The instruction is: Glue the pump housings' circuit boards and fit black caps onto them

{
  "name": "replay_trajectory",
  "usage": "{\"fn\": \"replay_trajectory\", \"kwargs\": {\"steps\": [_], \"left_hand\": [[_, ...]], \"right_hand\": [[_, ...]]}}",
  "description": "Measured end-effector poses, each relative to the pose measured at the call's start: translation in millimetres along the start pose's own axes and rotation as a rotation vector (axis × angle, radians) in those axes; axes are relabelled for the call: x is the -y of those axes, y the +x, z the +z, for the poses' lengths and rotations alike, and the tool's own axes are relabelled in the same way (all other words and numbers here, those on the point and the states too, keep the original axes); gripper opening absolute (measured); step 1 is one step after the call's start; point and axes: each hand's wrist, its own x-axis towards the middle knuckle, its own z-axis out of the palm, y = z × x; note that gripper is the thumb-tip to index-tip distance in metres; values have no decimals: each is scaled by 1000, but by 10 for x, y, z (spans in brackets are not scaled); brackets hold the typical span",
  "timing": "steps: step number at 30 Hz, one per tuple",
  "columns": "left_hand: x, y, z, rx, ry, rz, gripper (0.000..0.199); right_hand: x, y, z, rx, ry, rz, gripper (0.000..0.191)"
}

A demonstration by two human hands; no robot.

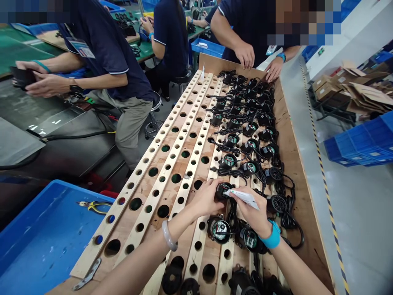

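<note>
My left hand [205, 200] grips the side of a black round housing [221, 189] that sits on the slatted wooden rack [196, 246]. In my right hand [256, 213] is a white squeeze tube [245, 198], tilted so its nozzle tip reaches the open top of that housing. My fingers and the tube partly cover the housing's inside. Just below, another black housing [220, 230] stands with a green circuit board showing. Beside it, under my right wrist, is a further open housing [249, 239] with a board inside.
Several rows of black housings with coiled cables [233, 139] fill the rack's right side, bounded by a wooden side wall [294, 164]. A blue bin [39, 229] holds yellow-handled pliers [95, 205]. A co-worker's hands [245, 55] are at the rack's far end; other people sit at left.
</note>
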Motion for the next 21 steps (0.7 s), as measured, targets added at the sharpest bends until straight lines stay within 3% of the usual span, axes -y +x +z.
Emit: {"fn": "replay_trajectory", "kwargs": {"steps": [3, 6, 9, 11, 17, 21], "left_hand": [[-52, 196, -174, 76, -40, 79, 55], [-179, 471, -291, 146, 132, 105, 35], [-339, 692, -311, 339, 341, 188, 25], [-420, 775, -281, 400, 396, 214, 27], [-473, 834, -177, 412, 470, 240, 11], [-472, 852, -225, 411, 464, 215, 19]], "right_hand": [[5, -4, -5, -13, 10, 5, 6], [3, -28, 0, -19, -4, 23, 7], [-13, -57, -1, -37, -30, 24, 8], [-25, -70, -11, -35, -42, 8, 10], [-45, -87, -37, -21, -36, -14, 11], [-51, -74, -17, -18, -21, -6, 12]]}}
